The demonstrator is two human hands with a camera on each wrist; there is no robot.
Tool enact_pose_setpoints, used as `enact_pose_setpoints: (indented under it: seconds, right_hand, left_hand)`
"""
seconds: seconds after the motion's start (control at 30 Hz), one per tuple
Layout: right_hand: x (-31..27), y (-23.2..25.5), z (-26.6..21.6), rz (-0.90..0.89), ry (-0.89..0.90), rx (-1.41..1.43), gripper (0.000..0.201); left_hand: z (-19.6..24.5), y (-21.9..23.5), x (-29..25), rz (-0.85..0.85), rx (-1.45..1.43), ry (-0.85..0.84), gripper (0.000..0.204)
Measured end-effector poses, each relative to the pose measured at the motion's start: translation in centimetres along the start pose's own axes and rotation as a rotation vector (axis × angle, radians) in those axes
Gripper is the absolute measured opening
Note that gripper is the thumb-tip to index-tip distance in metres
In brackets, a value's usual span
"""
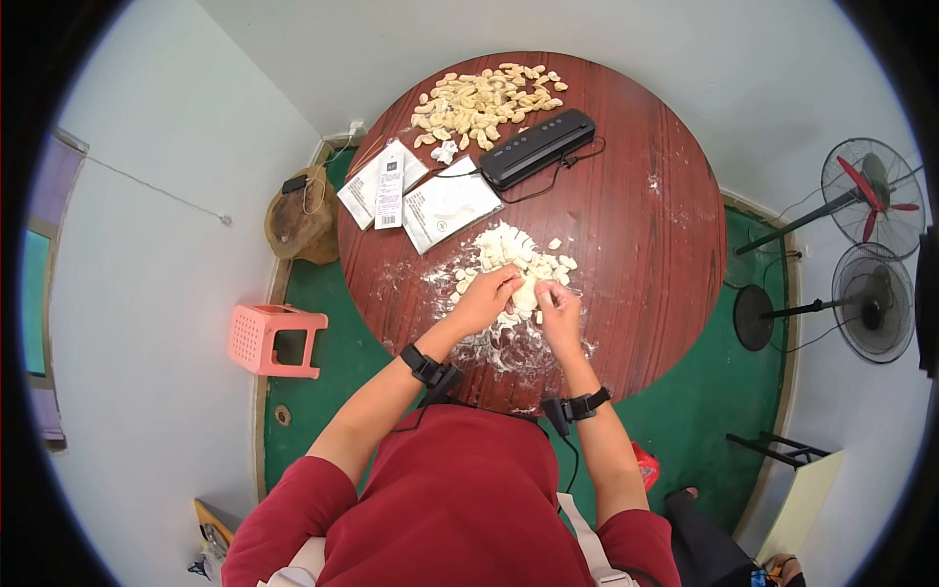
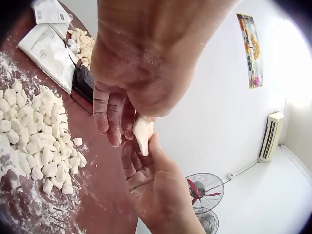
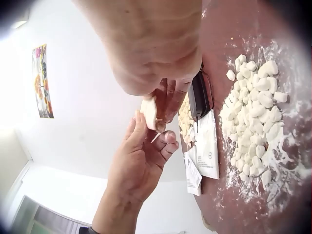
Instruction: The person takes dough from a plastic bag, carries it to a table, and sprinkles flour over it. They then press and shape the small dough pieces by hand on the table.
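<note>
A pale piece of dough is pinched by both hands, stretched between their fingertips above the table. The left hand grips one end of it between thumb and fingers. At the other end, the right hand pinches it with thumb and curled fingers. In the right wrist view, the dough piece looks flattened, with one edge folded. Flour dusts the fingers of both hands. Just beyond the hands lies a heap of small floured dough pieces, spread over scattered flour.
On the round dark-red table, shaped dough pieces lie at the far side. A black vacuum sealer with a cord sits near silver packets. A pink stool stands at left, fans at right.
</note>
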State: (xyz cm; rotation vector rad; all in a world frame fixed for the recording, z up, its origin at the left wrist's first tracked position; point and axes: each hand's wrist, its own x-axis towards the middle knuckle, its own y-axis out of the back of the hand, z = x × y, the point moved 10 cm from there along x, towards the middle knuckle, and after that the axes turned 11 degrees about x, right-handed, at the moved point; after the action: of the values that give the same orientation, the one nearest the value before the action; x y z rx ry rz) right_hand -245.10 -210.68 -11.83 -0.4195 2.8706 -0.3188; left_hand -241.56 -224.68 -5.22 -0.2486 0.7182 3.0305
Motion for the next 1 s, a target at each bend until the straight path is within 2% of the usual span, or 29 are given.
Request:
enact_pose_setpoints:
  seconds: [0.03,0.07,0.13,0.17,0.23,0.27,0.33,0.4,0.47,0.53,0.7,0.77,0.83,1.0]
  right_hand:
    - [0.2,0.3,0.8,0.003,-0.025,0.068,0.022]
    - [-0.1,-0.4,-0.6,0.004,-0.023,0.068,0.022]
    - [-0.6,-1.9,-4.3,-0.02,0.101,0.258,0.024]
    - [-0.5,-1.6,-4.1,-0.02,0.104,0.258,0.024]
    - [-0.5,-2.3,-3.8,-0.153,0.074,0.0,0.026]
    - [-0.6,-2.1,-4.3,-0.154,0.078,-0.001,0.026]
    - [-0.8,-1.9,-3.8,-0.153,-0.084,-0.121,0.024]
    - [-0.5,-2.1,-3.6,-0.161,-0.053,-0.089,0.022]
    - [-0.4,-2.4,-3.6,-0.169,-0.022,-0.058,0.02]
    - [-0.4,-1.8,-4.2,-0.07,0.091,-0.1,0.017]
    - [-0.2,-1.8,-3.3,-0.098,0.101,-0.002,0.018]
    - [-0.8,-2.6,-3.9,-0.152,0.011,0.108,0.018]
    - [-0.7,-2.8,-4.4,-0.196,0.054,0.165,0.021]
    - [-0.8,-4.2,-6.7,-0.239,0.05,-0.081,0.016]
  left_hand:
    - [0.2,0.1,0.0,-0.001,0.001,-0.001,0.019]
    - [0.6,-0.1,0.0,-0.025,0.003,-0.02,0.019]
    - [1.1,0.1,0.2,-0.048,0.007,-0.04,0.02]
    - [1.6,0.0,0.3,-0.082,0.099,-0.078,0.021]
    - [2.0,0.1,0.4,-0.115,0.19,-0.118,0.022]
    - [2.0,0.3,0.5,-0.1,0.256,-0.139,0.023]
    - [1.9,0.8,0.6,-0.078,0.323,-0.164,0.024]
    - [2.3,1.2,0.5,-0.026,0.405,-0.231,0.025]
    - [2.5,1.4,0.2,-0.018,0.378,-0.202,0.024]
    - [2.8,1.5,-0.2,-0.01,0.35,-0.175,0.024]
    - [2.0,1.6,-0.7,-0.001,0.196,-0.096,0.023]
    - [2.9,2.3,-0.7,0.006,0.204,-0.106,0.021]
    - [4.0,2.4,-0.6,0.003,0.341,-0.24,0.019]
    - [5.7,2.9,-0.8,0.002,0.401,-0.35,0.02]
